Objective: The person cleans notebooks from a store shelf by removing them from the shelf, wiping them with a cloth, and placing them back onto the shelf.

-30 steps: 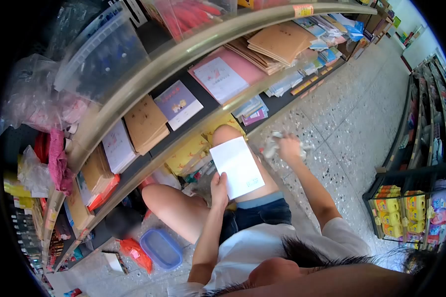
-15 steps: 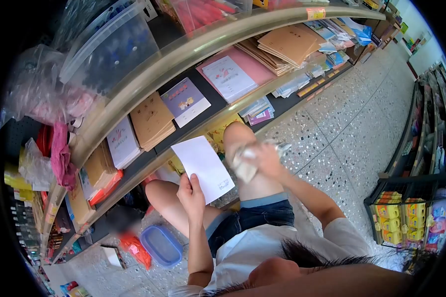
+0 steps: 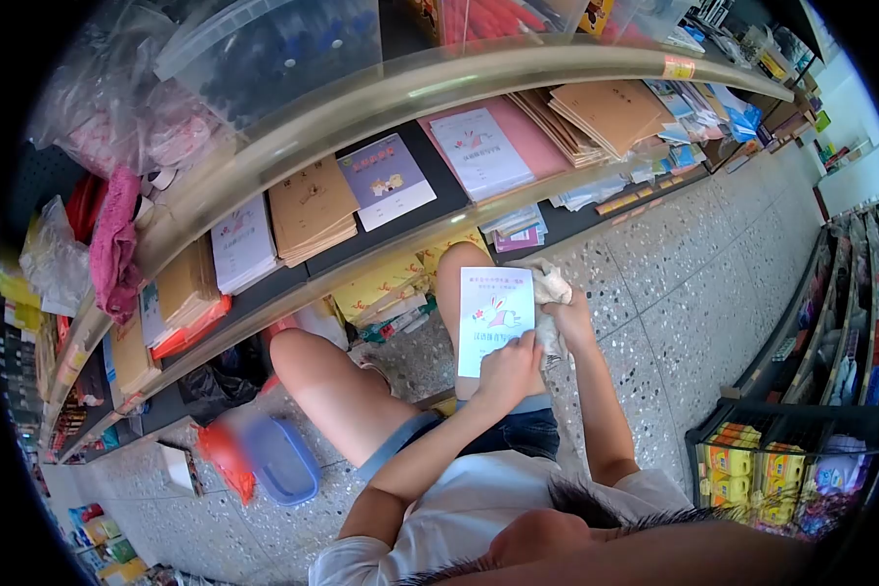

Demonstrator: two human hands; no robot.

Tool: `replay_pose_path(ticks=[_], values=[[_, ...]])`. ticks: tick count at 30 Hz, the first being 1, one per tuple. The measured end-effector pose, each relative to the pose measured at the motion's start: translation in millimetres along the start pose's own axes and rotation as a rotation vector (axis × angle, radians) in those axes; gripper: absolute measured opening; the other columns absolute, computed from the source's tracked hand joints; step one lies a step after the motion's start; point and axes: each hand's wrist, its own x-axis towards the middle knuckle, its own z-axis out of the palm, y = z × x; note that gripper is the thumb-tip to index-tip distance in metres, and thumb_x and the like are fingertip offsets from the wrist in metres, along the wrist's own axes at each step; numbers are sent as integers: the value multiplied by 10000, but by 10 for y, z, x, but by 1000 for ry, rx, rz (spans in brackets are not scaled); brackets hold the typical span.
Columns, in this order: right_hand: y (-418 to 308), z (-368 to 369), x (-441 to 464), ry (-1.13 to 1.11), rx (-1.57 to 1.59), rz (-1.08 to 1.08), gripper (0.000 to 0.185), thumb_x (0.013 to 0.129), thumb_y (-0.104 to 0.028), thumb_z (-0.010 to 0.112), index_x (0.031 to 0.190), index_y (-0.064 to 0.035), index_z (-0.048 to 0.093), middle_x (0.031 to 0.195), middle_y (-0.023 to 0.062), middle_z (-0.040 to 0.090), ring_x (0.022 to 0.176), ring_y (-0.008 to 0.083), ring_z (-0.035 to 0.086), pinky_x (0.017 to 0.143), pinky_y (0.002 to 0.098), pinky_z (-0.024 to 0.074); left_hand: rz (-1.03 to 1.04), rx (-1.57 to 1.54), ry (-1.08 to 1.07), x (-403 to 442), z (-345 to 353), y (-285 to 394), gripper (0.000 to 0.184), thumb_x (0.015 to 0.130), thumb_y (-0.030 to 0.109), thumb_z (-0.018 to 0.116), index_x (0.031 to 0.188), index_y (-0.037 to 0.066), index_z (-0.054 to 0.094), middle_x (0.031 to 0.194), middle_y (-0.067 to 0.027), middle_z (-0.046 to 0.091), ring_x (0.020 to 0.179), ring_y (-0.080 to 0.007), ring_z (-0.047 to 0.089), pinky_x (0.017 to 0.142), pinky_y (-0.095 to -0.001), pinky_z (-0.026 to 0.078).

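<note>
A thin white exercise book (image 3: 496, 327) with a rabbit drawn on its cover rests over my raised right thigh, cover facing up. My left hand (image 3: 509, 372) grips it near its lower right corner, fingers closed on the edge. Just to the right, my right hand (image 3: 568, 320) clutches a crumpled off-white cloth (image 3: 551, 285). The cloth bunches up against the book's right edge and hangs down below the fingers; whether it presses on the cover cannot be made out.
Before me, a shelf carries brown exercise books (image 3: 310, 213), a purple-covered book (image 3: 386, 181) and a white rabbit-cover stack (image 3: 479, 151). A pink cloth (image 3: 116, 244) hangs at left. On the floor stand a blue basin (image 3: 285, 464) and a red bag (image 3: 227, 459). Bottles fill a black rack (image 3: 698, 444).
The exercise book has gone from showing its blank back to showing its rabbit cover, and has moved right with my left hand. My right hand brought the cloth from my knee to the book's edge.
</note>
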Motion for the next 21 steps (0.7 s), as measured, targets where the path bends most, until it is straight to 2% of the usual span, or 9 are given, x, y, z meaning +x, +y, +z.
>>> replay_pose_path(ticks=[3, 5, 7, 9, 10, 13, 15, 18, 21], values=[[94, -28, 6, -3, 51, 129, 407, 662, 86, 581, 1060, 13, 616, 995, 77, 657, 894, 171, 618, 792, 285, 476, 13, -105, 58, -61, 89, -227, 222, 891, 239, 521, 1062, 105, 568, 789, -195, 638, 708, -369, 637, 628, -488, 499], [195, -49, 15, 32, 52, 163, 400, 670, 82, 587, 1063, 16, 611, 991, 80, 655, 892, 177, 618, 792, 292, 475, 0, -16, 352, -120, -87, -380, 231, 861, 203, 572, 1071, 108, 586, 798, -172, 636, 707, -374, 615, 645, -477, 494], [264, -58, 17, 42, 84, 187, 396, 672, 77, 590, 1063, 20, 607, 985, 82, 654, 889, 181, 618, 790, 298, 473, 37, 218, 571, -161, -245, -649, 319, 836, 200, 616, 1106, 33, 585, 841, -195, 616, 741, -346, 621, 649, -420, 511], [297, -48, 35, 26, 143, 196, 396, 668, 71, 592, 1061, 25, 605, 979, 85, 653, 883, 184, 618, 788, 303, 472, -208, -107, 288, -272, -171, -945, 338, 830, 216, 638, 1102, 23, 581, 826, -178, 628, 708, -296, 627, 624, -385, 505], [157, -15, -18, 40, 55, 158, 420, 654, 74, 583, 1071, 27, 604, 982, 82, 652, 877, 182, 617, 781, 305, 475, -332, -266, 155, -339, -110, -1110, 348, 827, 224, 649, 1099, 18, 580, 819, -170, 634, 692, -271, 629, 612, -368, 502], [207, 42, 1, 20, 113, 121, 446, 639, 79, 571, 1082, 31, 602, 976, 74, 651, 872, 180, 616, 772, 302, 477, -409, -787, -84, -516, 178, -1444, 332, 838, 196, 646, 1105, 14, 573, 806, -128, 646, 675, -183, 627, 596, -315, 498], [217, 47, 18, -15, 52, 175, 461, 630, 87, 558, 1086, 36, 600, 966, 64, 652, 873, 176, 615, 761, 294, 478, -451, -828, -84, -567, 64, -1339, 271, 879, 75, 595, 1142, 22, 560, 923, -30, 641, 778, -102, 602, 595, -240, 495], [115, 144, 27, -27, 76, 93, 403, 669, 92, 545, 1065, 37, 594, 958, 85, 656, 860, 200, 641, 766, 305, 492, -417, -1128, 18, -612, -106, -1218, 373, 912, 11, 523, 1282, 49, 501, 1001, -45, 628, 855, -100, 603, 681, -229, 532], [-386, 385, -37, -126, 178, 132, 412, 678, 104, 548, 1085, 45, 578, 993, 107, 650, 899, 216, 642, 786, 312, 501, -389, -1110, 98, -663, -451, -1148, 400, 916, 12, 519, 1312, 48, 475, 1013, -47, 629, 866, -101, 603, 683, -230, 532]])
